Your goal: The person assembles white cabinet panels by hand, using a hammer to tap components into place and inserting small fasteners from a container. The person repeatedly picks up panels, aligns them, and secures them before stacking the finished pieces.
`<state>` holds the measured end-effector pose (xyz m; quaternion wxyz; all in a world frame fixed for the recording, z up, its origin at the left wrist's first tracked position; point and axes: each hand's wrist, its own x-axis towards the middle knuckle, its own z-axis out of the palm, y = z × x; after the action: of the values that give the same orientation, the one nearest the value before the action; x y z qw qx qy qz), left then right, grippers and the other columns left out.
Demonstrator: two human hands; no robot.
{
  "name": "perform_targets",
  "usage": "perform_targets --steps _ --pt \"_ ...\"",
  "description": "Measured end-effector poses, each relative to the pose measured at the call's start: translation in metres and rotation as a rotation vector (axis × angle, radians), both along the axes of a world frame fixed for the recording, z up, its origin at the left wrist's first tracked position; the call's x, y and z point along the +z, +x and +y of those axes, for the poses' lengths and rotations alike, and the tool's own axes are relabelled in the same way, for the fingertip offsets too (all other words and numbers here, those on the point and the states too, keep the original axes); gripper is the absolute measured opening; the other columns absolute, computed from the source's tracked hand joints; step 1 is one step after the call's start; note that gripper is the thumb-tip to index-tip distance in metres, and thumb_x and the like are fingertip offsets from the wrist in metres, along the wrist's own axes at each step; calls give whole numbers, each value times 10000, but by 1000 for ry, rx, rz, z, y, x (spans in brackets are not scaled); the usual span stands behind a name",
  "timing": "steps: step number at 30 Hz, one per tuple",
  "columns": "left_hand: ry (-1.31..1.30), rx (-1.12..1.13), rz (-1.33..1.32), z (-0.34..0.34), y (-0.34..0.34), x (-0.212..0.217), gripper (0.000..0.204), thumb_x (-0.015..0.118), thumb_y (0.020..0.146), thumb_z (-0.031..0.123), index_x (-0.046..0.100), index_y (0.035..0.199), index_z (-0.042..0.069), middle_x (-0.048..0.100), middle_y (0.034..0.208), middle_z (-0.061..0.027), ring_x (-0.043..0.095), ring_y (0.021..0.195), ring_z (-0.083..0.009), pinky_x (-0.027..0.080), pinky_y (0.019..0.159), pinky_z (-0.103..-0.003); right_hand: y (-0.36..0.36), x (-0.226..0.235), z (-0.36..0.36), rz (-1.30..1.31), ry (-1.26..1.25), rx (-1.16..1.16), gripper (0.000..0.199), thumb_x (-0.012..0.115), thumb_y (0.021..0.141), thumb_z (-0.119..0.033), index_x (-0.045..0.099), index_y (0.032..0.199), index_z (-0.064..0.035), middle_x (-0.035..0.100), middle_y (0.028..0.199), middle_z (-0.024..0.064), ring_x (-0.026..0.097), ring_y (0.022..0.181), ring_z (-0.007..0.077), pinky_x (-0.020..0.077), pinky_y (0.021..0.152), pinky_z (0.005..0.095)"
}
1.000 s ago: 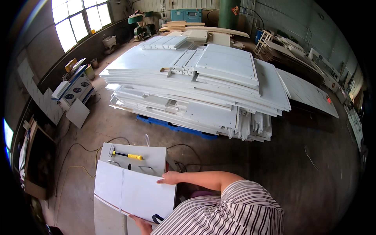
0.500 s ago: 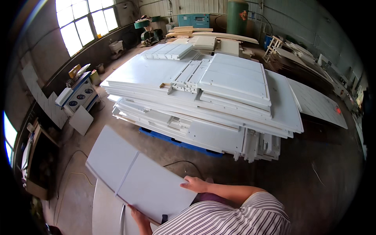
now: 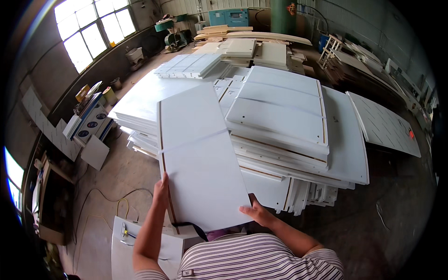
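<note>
Two hands grip white panel (image 3: 200,158): left hand (image 3: 162,186) at 9 o'clock edge, right hand (image 3: 256,213) at 5, fingers curled round edges, steadying it above stacked panels (image 3: 298,121).

floor (image 3: 396,205): dark bare concrete, cables trailing | windows (image 3: 93,28): large panes upper left, bright daylight | walls: dark, corrugated at back | stock: tall stack of white panels (image 3: 289,121) on pallet, timber boards (image 3: 252,36) behind | green pillar (image 3: 283,16)

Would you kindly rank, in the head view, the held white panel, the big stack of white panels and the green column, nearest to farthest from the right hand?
1. Held white panel: gripped by the right hand.
2. Stack of white panels: just ahead.
3. Green column: far back wall.
</note>
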<state>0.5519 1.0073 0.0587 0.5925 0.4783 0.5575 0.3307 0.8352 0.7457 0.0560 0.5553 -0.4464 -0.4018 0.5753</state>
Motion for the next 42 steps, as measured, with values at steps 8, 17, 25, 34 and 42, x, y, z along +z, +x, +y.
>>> perform_targets --steps 8,17,25,34,42 --pt "-73 -297 269 199 125 2 802 611 835 635 567 1114 -116 625 1018 -154 614 889 -224 508 729 -376 40 6 95 -53 133 -315 403 590 878 -19 478 1263 -58 499 1208 168 544 1096 284 438 945 383" --pt "378 -659 193 384 219 47 618 652 880 466 526 1290 20 645 1027 -139 621 843 -220 505 701 -391 68 22 290 -91 -183 -453 428 602 932 -366 511 1073 27 591 843 75 591 781 153 506 687 307" --pt "915 -307 756 361 148 -41 771 673 822 492 380 1402 78 382 1424 -206 364 1307 -403 350 1020 -537 115 3 266 -1486 149 -782 392 676 830 -204 552 1144 -5 584 1177 156 564 1122 322 458 934 457" --pt "772 91 721 293 201 -30 519 708 785 380 546 1243 198 441 1280 -177 372 1203 -391 333 941 -571 159 -5 243 -1812 -213 -788 665 517 902 -537 437 1386 -89 382 1460 133 337 1359 310 176 1129 569" --pt "763 15 749 322 208 -20 460 686 797 416 574 1190 205 445 1262 -169 369 1209 -379 324 967 -559 163 -10 241 -1849 -209 -775 663 518 900 -539 425 1404 -118 370 1474 104 313 1375 282 179 1130 545"
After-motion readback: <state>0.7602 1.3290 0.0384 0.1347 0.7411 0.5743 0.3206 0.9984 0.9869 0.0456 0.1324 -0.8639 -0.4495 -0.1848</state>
